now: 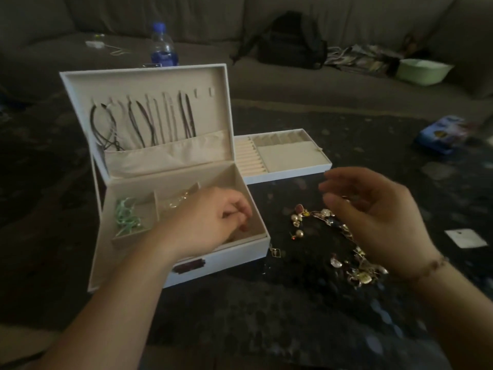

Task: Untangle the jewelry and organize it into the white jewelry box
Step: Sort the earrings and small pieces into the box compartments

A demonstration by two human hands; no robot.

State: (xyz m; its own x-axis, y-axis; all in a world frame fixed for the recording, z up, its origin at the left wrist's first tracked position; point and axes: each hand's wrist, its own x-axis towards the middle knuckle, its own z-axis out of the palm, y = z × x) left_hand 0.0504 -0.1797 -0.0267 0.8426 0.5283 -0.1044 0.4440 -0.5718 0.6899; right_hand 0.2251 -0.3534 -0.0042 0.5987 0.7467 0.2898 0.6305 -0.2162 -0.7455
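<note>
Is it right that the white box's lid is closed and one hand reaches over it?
Not quite. The head view shows the white box's lid standing open, with necklaces hanging inside it. The left hand does reach over the box.

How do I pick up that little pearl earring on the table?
Pinch the round pearl earring from above with two fingers. It lies flat and a little apart from the tangled jewelry pile, so coming straight down probably avoids snagging the chains.

jewelry box (234, 252) sitting left-centre of frame on bench (266, 316) | tray (288, 173) lying behind-right of it | jewelry pile (333, 236) lying right of box | bottle (163, 46) standing behind box, upper frame
</note>
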